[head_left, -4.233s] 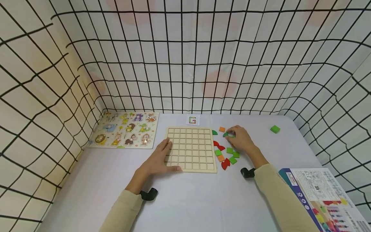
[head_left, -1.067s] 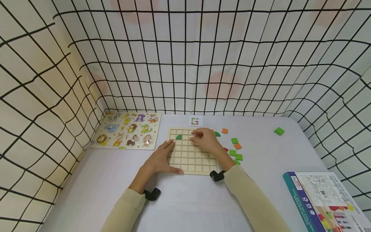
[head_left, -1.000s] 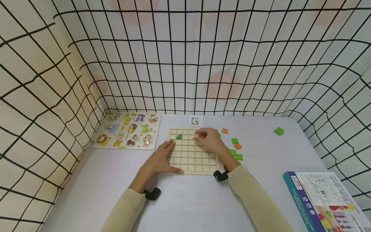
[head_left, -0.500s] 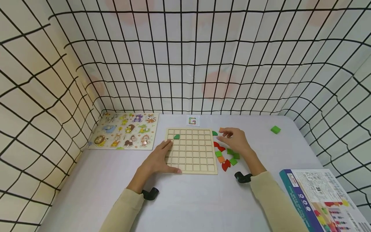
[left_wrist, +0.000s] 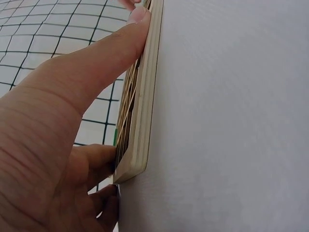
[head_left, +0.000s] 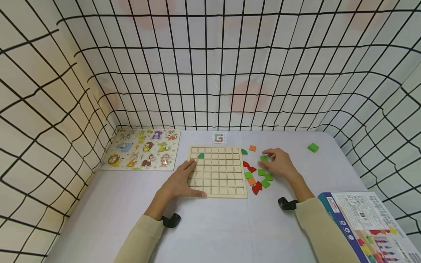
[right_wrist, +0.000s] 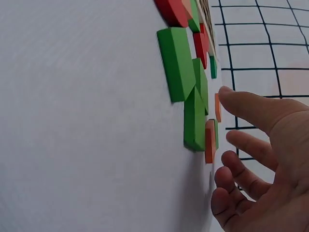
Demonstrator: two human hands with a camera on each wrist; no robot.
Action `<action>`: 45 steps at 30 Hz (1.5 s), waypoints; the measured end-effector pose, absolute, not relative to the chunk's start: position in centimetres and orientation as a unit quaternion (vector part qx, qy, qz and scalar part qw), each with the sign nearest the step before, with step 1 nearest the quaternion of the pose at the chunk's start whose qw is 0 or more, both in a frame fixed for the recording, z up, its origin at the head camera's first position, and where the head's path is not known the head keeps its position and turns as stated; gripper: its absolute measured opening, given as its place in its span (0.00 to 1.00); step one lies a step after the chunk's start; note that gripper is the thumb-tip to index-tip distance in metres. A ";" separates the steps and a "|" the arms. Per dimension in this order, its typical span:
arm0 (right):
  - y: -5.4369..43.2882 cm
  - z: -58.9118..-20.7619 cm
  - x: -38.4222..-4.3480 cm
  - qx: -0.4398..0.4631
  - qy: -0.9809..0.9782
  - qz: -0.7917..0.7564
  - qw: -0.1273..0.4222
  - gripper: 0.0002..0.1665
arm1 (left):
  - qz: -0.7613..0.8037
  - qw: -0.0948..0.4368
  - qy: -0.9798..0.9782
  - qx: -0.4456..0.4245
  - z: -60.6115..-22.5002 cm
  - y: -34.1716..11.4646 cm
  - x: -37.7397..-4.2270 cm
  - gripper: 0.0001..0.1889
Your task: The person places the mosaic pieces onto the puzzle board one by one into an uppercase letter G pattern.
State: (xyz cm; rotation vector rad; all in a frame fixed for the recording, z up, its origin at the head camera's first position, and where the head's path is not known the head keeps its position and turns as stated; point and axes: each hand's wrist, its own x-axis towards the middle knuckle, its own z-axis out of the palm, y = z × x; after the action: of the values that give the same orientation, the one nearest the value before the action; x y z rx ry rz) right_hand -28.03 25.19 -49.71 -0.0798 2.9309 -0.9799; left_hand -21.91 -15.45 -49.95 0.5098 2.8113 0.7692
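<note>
My left hand (head_left: 179, 182) rests at the near left corner of a wooden grid board (head_left: 218, 175). Its thumb (left_wrist: 101, 60) lies along the front edge while the other fingers touch the left side. One dark green quarter-round piece (head_left: 201, 156) sits in a cell near the board's upper left. To the right of the board, my right hand (head_left: 279, 164) hovers over loose pieces, thumb and fingers apart with nothing between them. A light green square tile (head_left: 264, 158) is nearest its fingertips. In the right wrist view an orange tile (right_wrist: 210, 142) stands close by that hand.
Right of the board lie red pieces (head_left: 256, 188), several green tiles (head_left: 269, 177) and an orange tile (head_left: 252, 148). A letter G card (head_left: 219, 137) lies behind the board. An animal puzzle (head_left: 141, 149) is at left, a printed box (head_left: 368, 219) at right. Black netting surrounds the table.
A dark green quarter-round went from the loose pieces onto the board. My right hand has since left the board, moving rightward to the loose tiles. My left hand stays at the board's corner.
</note>
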 end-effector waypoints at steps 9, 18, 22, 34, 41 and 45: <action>25.9 -50.1 -27.6 -0.031 0.949 -0.312 0.037 0.27 | 0.261 0.090 0.946 0.173 -49.8 -15.5 -21.8 0.70; 26.0 -50.1 -27.4 -0.033 0.944 -0.326 0.017 0.22 | 0.254 0.092 0.948 0.170 -50.0 -15.4 -21.9 0.70; 26.1 -50.0 -27.5 -0.034 0.945 -0.325 0.011 0.21 | 0.254 0.096 0.948 0.168 -49.9 -15.3 -21.9 0.70; 24.8 -49.5 -27.6 -0.038 0.942 -0.334 -0.009 0.20 | 0.264 0.087 0.946 0.165 -49.9 -15.3 -21.6 0.72; 22.9 -48.9 -28.0 -0.052 0.940 -0.337 -0.002 0.21 | 0.256 0.085 0.949 0.164 -50.0 -15.4 -21.7 0.72; 21.3 -48.6 -28.1 -0.064 0.934 -0.352 0.003 0.22 | 0.252 0.083 0.949 0.170 -50.1 -15.4 -21.6 0.72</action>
State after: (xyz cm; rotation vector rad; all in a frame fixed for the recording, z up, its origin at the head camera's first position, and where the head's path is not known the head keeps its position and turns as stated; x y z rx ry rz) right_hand -28.11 21.29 -48.59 -0.2012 2.9285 -1.1027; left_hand -21.64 -15.43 -50.08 0.5063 2.8346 0.7532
